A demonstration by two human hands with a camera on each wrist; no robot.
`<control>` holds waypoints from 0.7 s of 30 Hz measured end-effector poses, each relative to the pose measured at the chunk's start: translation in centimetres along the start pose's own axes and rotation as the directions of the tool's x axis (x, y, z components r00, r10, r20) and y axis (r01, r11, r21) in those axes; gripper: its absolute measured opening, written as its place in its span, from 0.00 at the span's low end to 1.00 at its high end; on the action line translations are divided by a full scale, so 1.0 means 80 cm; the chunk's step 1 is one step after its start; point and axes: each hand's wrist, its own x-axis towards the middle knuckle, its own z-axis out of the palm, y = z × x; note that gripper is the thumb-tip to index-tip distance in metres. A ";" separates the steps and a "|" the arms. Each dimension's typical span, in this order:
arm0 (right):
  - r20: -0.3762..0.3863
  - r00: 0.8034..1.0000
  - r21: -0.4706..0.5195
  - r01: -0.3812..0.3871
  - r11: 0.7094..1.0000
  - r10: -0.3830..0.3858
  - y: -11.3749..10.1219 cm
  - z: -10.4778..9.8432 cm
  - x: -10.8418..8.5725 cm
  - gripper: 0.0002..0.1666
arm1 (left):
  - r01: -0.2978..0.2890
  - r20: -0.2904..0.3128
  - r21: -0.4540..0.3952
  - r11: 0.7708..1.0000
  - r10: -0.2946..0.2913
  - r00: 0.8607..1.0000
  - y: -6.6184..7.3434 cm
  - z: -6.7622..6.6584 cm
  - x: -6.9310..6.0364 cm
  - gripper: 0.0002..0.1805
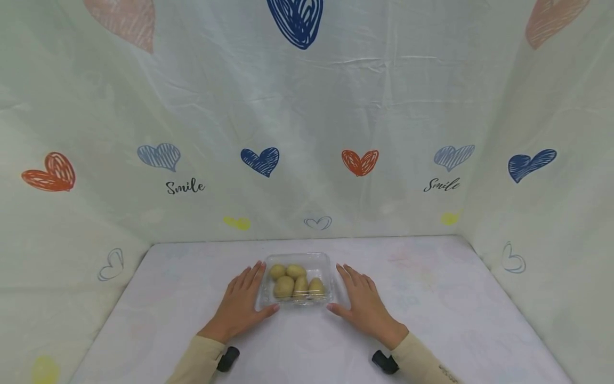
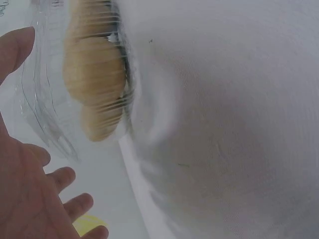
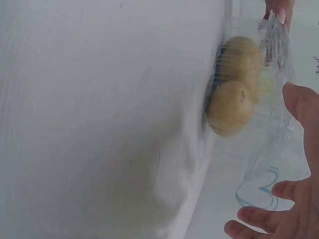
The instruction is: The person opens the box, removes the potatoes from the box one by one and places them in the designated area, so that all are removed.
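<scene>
The clear box point(image 1: 317, 265) sits on the counter point(image 1: 307, 346) between our left hand point(image 1: 238, 303) and right hand point(image 1: 366, 306); our fingers are spread, gripping nothing. We judge its walls thin and slick, the potatoes point(image 1: 284, 287) weighty: we support both sides low, without squeezing.

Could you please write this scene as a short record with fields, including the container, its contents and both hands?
container: clear plastic box, on the white tabletop, between the hands
contents: potatoes, five visible in the head view
left hand: fingers extended, beside the box's left side; contact cannot be told
right hand: fingers extended, beside the box's right side, holding nothing
sleeves: beige, both arms
backdrop: pale sheet printed with hearts and the word "Smile"
</scene>
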 end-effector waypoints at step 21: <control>-0.077 0.997 0.023 0.027 0.999 -0.025 -0.023 0.025 0.010 0.52 | 0.011 -0.019 -0.007 1.000 -0.012 1.000 0.017 0.001 -0.001 0.53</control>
